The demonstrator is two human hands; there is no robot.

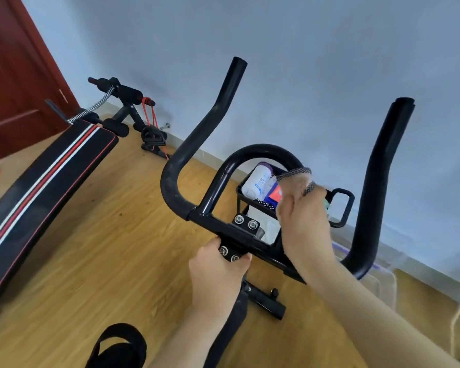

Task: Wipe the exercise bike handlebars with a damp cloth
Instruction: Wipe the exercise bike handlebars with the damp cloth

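The black exercise bike handlebars fill the middle of the view: two long outer horns and a glossy inner loop. My right hand is closed around a beige cloth with a grey woven edge and presses it against the right side of the inner loop. My left hand grips the centre clamp plate with its bolts, at the lower middle. The right horn rises beyond my right hand, untouched.
A wire basket behind the loop holds a white bottle and a red packet. A sit-up bench with red and white stripes lies at left on the wooden floor. A red door stands far left, a clear plastic box at right.
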